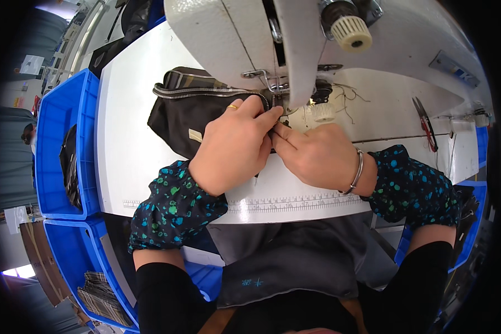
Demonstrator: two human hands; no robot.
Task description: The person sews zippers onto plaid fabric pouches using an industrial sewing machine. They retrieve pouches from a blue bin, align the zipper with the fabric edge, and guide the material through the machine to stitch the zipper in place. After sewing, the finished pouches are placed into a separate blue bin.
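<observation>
A black fabric piece (172, 125) with a checked lining lies on the white sewing table. A metal-toothed zipper (206, 94) runs along its upper edge and curves toward the machine's needle area. My left hand (234, 142) rests over the fabric's right part, thumb and fingers closed on it beside the zipper. From the other side, my right hand (317, 153) pinches the fabric's edge, its fingertips meeting those of my left. Just above both hands is the white sewing machine (228, 39). The fingers partly hide the spot where they grip, and the needle tip cannot be made out.
Red-handled scissors (427, 125) lie to the right, beyond loose dark threads (345, 100). A printed ruler (295, 205) follows the table's front edge. Blue bins (89, 139) stand at the left, with dark pieces in one and checked fabric (103, 295) in another.
</observation>
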